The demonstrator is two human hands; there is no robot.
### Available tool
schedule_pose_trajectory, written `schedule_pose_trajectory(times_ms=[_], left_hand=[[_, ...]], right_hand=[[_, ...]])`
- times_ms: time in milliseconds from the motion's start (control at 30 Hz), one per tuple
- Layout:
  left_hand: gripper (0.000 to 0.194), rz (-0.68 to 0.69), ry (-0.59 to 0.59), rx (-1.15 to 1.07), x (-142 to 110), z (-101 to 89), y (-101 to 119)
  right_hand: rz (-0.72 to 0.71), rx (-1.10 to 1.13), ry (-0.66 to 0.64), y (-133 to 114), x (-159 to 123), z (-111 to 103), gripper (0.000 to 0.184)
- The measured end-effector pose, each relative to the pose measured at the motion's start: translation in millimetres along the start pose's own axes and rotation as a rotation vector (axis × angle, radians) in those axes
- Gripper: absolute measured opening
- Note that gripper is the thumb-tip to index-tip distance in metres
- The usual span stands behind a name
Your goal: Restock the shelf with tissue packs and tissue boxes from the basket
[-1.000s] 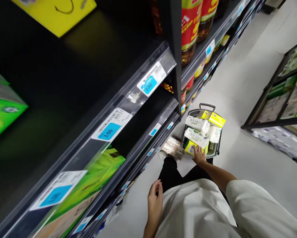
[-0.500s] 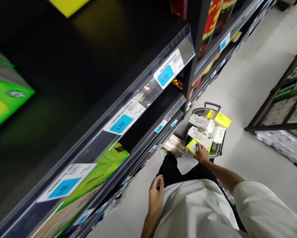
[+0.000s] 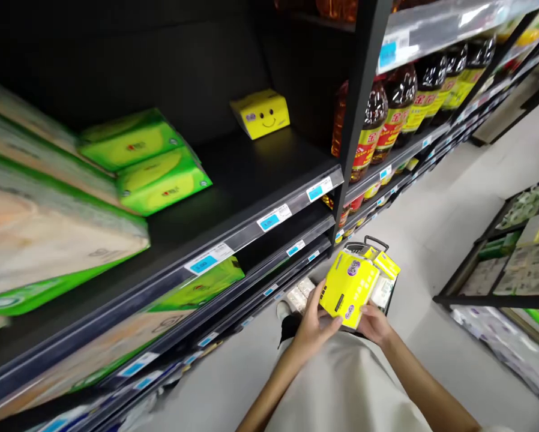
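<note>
Both my hands hold a yellow tissue pack [image 3: 349, 288] with a purple logo, tilted in front of my body. My left hand [image 3: 314, 321] grips its lower left side, and my right hand [image 3: 374, 324] grips its lower right corner. Behind the pack sits a grey shopping basket [image 3: 366, 244] with a dark handle, standing on the floor and partly hidden. It holds a white pack [image 3: 382, 292] and a yellow packet [image 3: 386, 264]. The pack hides the basket's other contents.
Black shelving runs along the left, holding large green-and-beige packs [image 3: 39, 234], green tissue packs [image 3: 161, 180], and a yellow smiley tissue box [image 3: 260, 113]. Bottled cooking oil [image 3: 400, 111] stands further along. A low rack [image 3: 508, 270] stands across the grey aisle floor [image 3: 454, 240].
The yellow pack has risen from the basket into both my hands. My left hand has come up from beside my thigh, and the view has swung up towards the shelves.
</note>
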State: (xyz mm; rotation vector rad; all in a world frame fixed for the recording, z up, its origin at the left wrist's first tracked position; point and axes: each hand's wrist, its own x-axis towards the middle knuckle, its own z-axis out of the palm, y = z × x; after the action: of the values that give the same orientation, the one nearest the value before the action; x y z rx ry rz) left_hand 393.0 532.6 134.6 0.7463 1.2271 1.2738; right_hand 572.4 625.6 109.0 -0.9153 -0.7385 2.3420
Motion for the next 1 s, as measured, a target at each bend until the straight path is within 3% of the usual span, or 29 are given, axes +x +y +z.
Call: schedule_pose_trajectory(times_ms=[133,300,467,633,800,900,1000], left_hand=[[0.083,0.155,0.072,0.079,1.4,11.3,23.9],[0.081,0.245,0.149,0.087,7.7,14.6,27.8],[0.082,0.264,0.175,0.060,9.6,13.8,33.8],[0.091,0.235,0.252,0.037,9.5,10.7,40.6],[0.093,0.324,0.273,0.134,4.4,2.7,56.0],[0.078,0.358,0.221,0.158,-1.4,-4.2,69.7],[0.064,0.398,0.224,0.235,-4.4,-13.2,81.2]], right_hand=[[-0.048,-0.038,-0.016,-25.8,-0.9,12.8,0.058],[-0.076,-0.093,-0.056,-43.6,2.2,35.3,0.073],[-0.082,-0.082,-0.099,-55.4,5.4,54.6,0.072],[-0.080,-0.133,-0.140,-57.9,10.2,57.5,0.077],[-0.096,-0.149,-0.136,-56.4,17.7,55.0,0.073],[0.004,-0.138,-0.159,-66.4,20.7,56.0,0.067],[0.209,-0.103,-0.257,-82.1,23.7,55.9,0.067]])
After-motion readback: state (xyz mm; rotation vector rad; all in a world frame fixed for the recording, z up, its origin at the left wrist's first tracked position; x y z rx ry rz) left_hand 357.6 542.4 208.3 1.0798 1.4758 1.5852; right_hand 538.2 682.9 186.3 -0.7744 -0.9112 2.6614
